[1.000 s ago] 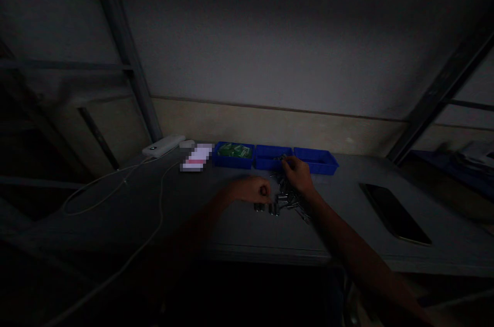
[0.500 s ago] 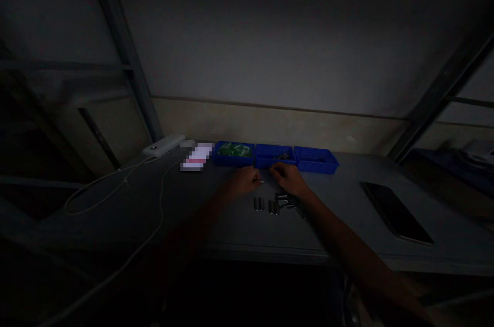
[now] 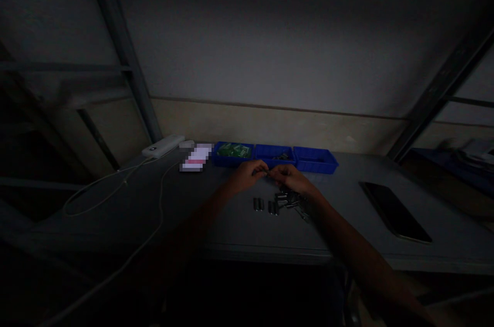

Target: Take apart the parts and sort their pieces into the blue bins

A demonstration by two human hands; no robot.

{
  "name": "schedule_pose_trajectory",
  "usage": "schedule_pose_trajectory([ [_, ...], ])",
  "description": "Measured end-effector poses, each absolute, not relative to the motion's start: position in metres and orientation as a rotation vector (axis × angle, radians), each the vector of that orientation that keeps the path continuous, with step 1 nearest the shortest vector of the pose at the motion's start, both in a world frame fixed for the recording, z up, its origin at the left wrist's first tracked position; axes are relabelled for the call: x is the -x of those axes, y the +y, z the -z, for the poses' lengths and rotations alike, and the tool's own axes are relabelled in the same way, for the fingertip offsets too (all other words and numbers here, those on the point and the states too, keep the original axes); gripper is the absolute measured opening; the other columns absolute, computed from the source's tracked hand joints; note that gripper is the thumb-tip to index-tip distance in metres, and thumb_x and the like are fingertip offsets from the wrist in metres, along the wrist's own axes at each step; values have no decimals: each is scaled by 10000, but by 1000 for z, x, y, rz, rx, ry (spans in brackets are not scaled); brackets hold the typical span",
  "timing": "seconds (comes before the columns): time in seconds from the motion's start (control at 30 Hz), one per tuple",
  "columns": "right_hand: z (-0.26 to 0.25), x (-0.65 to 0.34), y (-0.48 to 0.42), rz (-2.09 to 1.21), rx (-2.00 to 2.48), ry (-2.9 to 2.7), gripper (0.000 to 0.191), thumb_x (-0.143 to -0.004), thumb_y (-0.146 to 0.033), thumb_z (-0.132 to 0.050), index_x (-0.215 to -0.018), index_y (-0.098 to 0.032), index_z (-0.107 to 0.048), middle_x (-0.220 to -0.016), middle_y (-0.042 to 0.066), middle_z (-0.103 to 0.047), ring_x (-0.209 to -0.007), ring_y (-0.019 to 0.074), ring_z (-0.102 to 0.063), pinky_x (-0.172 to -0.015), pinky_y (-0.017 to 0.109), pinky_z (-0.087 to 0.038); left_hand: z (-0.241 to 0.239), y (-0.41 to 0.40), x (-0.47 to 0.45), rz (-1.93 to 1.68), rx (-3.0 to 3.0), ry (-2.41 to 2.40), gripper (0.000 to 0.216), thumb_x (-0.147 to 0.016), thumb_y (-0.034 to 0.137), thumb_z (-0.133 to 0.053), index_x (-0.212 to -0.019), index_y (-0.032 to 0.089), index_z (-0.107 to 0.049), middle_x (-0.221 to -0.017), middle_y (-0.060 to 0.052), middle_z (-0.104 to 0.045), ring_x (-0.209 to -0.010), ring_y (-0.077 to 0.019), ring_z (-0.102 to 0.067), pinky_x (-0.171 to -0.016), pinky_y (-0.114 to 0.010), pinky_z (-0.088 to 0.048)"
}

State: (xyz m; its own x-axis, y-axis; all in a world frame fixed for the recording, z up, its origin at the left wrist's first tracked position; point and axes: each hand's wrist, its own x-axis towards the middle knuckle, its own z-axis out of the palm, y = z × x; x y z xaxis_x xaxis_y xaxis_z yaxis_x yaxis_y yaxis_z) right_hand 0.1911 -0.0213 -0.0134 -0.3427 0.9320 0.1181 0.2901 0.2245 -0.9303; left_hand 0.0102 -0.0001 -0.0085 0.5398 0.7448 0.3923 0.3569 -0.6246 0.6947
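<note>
My left hand (image 3: 249,175) and my right hand (image 3: 287,177) meet fingertip to fingertip just in front of the middle blue tray (image 3: 260,161). Both are pinched closed around something small and dark, too dim to name. Under my right hand lies a loose pile of small shiny metal pieces (image 3: 285,200). Left of the pile, two pairs of similar metal pieces (image 3: 258,204) are set side by side on the grey table (image 3: 216,219). More small dark parts (image 3: 284,156) lie in the middle tray.
The left blue tray (image 3: 227,163) holds green packets (image 3: 234,150); a third blue tray (image 3: 314,167) stands at the right. A lit phone (image 3: 196,158), a white power bank (image 3: 164,147) and a white cable (image 3: 161,203) are at left. A dark tablet-like device (image 3: 395,211) lies at right.
My left hand has moved up and right, to meet my right hand. The fingertips of both hands now come together on the small thing.
</note>
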Motion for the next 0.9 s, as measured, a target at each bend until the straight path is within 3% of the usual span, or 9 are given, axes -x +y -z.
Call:
schedule_pose_trajectory([
  [0.5, 15, -192, -19, -1323, 1034, -1597, 219, -655, -367, -606, -702, -154, -608, -550, -23, -555, -478, 78, -465, -465, 207, -299, 9, -4, -14, -1112, -2117, 804, 171, -745, 155, -541, -901, 143, -609, -899, -56, -659, -844, -157, -610, -780, -296, -482],
  [0.8, 13, -188, -22, -1158, 1059, -1697, 325, -653, -464, -630, -687, -142, -597, -516, -26, -520, -478, 85, -450, -492, 219, -338, 8, 3, -13, -1132, -1884, 898, 78, -721, 190, -578, -783, 145, -596, -796, -28, -643, -790, -154, -601, -784, -306, -461],
  [0.9, 15, -187, -22, -1077, 1074, -1748, 352, -679, -484, -611, -737, -137, -606, -534, -26, -514, -482, 84, -434, -481, 215, -324, 9, 1, -16, -1154, -1739, 840, 144, -682, 184, -623, -814, 142, -582, -811, -28, -632, -810, -147, -596, -801, -296, -449],
])
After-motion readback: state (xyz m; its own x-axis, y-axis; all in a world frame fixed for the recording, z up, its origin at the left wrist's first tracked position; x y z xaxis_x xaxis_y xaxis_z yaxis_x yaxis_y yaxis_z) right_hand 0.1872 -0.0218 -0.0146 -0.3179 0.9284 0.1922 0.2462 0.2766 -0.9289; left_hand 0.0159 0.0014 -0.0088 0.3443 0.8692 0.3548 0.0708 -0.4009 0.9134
